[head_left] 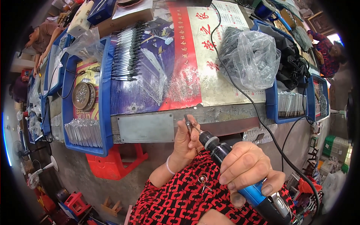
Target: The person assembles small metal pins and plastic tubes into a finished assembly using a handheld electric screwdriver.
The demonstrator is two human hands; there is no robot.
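My right hand [249,167] wraps round a blue and black electric screwdriver [219,152]. Its bit points up and left toward my left hand [183,144]. Between thumb and fingers, that hand pinches a small, narrow metal piece [188,122], whose exact kind I cannot make out. The bit's tip meets or nearly meets the piece; fingers partly cover the spot. Both hands are in front of the bench's near edge, just right of a grey metal plate [145,128].
On the bench, a row of dark-tipped metal rods [129,52] lies beyond scattered tiny parts [185,82]. Blue trays [107,127] with flat metal pieces flank the work area. A clear plastic bag [255,60] and a black cord [258,112] are on the right. Below is a red stool [107,165].
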